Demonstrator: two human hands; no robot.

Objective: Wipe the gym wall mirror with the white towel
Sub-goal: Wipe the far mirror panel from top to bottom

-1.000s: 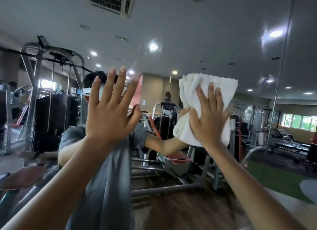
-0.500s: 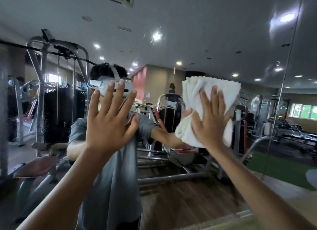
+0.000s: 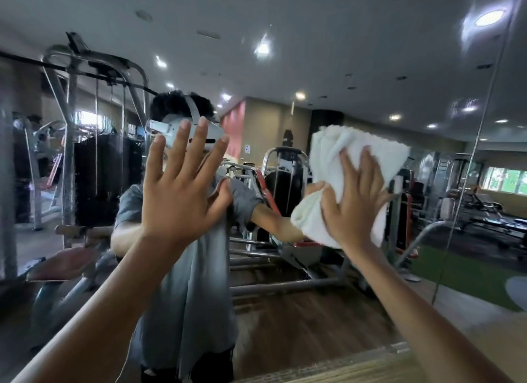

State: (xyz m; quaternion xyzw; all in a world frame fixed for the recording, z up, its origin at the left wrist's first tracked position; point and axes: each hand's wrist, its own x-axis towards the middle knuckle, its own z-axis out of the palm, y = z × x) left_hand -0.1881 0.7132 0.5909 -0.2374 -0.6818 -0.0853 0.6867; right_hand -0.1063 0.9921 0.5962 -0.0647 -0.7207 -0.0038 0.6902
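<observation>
My right hand (image 3: 356,203) pressed the white towel (image 3: 328,154) on the mirror (image 3: 313,54), fingers (image 3: 368,168) straight. My left hand (image 3: 176,194) was splayed, released, holding nothing.

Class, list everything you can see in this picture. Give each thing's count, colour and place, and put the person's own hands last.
mirror: one, silvery, fills the view ahead and reflects the gym.
mirror seam: one, thin dark line, slanting down the right side.
white towel: one, white, folded, against the mirror right of centre.
cable machine: one, silver frame, reflected at the left.
ceiling lights: several, white, reflected across the top.
green turf: one patch, green, reflected low on the right.
reflected person: one, grey shirt and white headset, centre left, partly hidden by the left hand.
left hand: one, fingers straight and spread, raised at the mirror, centre left.
right hand: one, fingers spread, presses the white towel to the mirror.
</observation>
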